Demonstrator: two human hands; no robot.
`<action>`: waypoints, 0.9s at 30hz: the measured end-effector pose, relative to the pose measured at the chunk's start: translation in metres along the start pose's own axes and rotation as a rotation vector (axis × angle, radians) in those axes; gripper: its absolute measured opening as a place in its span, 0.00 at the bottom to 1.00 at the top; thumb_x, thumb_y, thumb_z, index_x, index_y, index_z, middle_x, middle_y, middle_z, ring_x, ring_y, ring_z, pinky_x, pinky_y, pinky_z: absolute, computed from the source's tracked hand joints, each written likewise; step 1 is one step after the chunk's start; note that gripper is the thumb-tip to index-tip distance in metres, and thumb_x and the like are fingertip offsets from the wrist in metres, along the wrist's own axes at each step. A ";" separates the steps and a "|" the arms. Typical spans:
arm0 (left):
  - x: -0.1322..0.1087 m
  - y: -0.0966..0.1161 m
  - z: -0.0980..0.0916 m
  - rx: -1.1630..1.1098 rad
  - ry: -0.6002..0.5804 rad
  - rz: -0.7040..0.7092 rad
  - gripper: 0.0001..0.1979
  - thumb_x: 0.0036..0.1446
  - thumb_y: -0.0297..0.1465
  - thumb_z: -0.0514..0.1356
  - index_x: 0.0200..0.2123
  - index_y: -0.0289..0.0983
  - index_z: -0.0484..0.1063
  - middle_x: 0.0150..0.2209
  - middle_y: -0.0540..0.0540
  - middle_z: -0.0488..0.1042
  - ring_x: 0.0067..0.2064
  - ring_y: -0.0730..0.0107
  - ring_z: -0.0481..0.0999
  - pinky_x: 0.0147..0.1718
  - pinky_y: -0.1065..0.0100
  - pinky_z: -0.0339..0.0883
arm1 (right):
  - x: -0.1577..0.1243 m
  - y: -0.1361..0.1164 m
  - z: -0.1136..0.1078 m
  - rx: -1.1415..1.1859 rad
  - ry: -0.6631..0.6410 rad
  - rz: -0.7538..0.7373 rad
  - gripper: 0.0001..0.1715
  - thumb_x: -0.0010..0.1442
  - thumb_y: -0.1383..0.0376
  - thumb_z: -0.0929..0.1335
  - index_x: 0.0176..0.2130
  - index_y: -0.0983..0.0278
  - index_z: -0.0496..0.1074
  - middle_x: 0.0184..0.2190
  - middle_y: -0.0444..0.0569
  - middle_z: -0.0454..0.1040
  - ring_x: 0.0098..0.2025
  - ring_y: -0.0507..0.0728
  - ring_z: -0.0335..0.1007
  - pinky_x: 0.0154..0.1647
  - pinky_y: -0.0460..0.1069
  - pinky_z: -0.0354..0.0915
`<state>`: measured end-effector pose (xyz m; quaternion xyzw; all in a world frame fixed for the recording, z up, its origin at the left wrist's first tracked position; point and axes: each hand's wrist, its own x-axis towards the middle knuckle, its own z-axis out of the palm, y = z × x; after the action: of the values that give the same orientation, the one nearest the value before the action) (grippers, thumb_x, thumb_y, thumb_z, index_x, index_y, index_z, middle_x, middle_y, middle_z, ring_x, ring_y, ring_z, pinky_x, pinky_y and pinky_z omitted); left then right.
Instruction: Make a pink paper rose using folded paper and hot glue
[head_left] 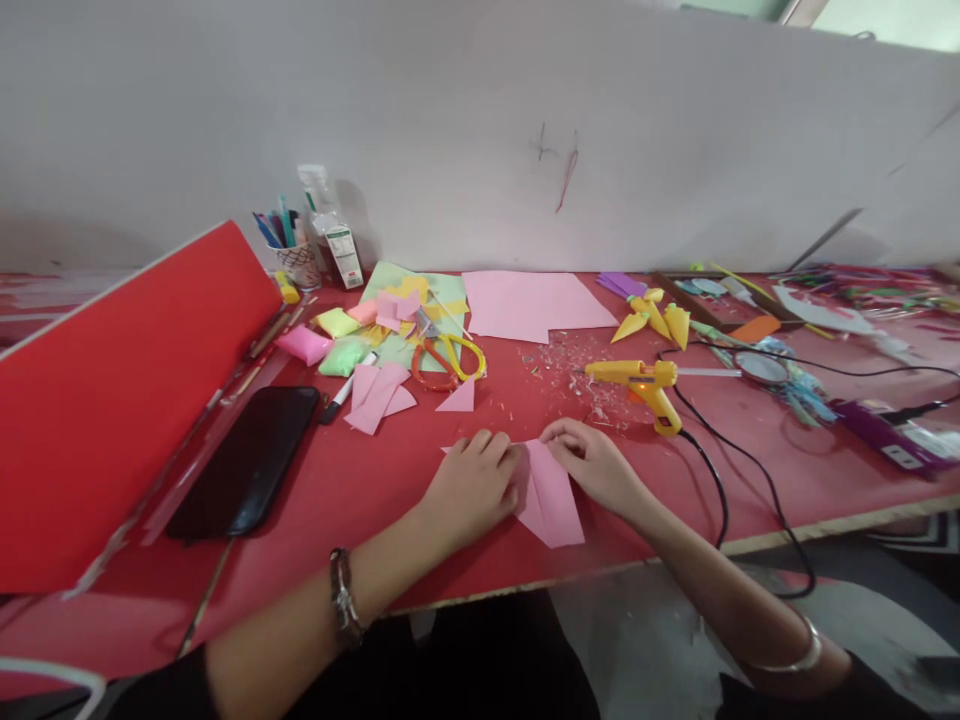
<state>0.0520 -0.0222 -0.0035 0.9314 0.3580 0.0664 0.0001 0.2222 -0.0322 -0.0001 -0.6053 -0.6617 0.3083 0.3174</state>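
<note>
A creased piece of pink paper (551, 505) lies on the red table in front of me. My left hand (474, 485) rests over its left part, fingers bent and pressing down, covering some of it. At the paper's top edge, my right hand (589, 460) pinches the pink paper between thumb and fingers. Just beyond my hands is a small pink paper triangle (459, 398). Scissors (450, 362) with red and yellow handles lie behind that triangle. Further pink paper pieces (379, 395) are stacked to the left.
A yellow glue gun (637, 375) with a black cord lies right of my hands. A black phone (247, 460) and a leaning red board (127, 400) are at left. Behind are a large pink sheet (532, 303), yellow paper cones (652, 318), a pen cup (298, 262) and a bottle (337, 245).
</note>
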 end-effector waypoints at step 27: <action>0.002 0.015 0.003 0.125 0.013 -0.003 0.13 0.57 0.27 0.48 0.43 0.34 0.67 0.40 0.45 0.67 0.38 0.64 0.64 0.29 0.65 0.62 | -0.022 0.003 0.012 -0.353 0.173 -0.064 0.06 0.50 0.68 0.57 0.25 0.62 0.61 0.16 0.40 0.65 0.20 0.51 0.60 0.36 0.50 0.55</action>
<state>0.0636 -0.0317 -0.0053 0.9286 0.3629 0.0498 -0.0601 0.2161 -0.0540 -0.0110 -0.6545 -0.6946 0.1241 0.2716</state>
